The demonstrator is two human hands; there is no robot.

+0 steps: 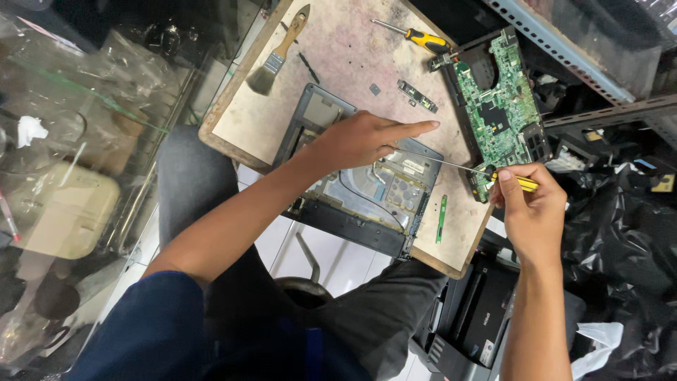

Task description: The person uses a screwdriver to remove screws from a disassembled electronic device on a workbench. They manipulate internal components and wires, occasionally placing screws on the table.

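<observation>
Laptop shell [367, 190] holds wiring beneath left hand [356, 141].

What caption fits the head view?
Left hand steadies an opened laptop base; right hand holds a yellow screwdriver over it.

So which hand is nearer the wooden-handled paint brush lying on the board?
Left. The left hand rests on the laptop chassis just below the brush; the right hand is across the board.

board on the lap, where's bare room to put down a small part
Freest patch on the wooden board: its middle, between the paintbrush, the spare screwdriver and the laptop chassis. Crowded: the motherboard side by the right hand, and under the left hand.
</observation>
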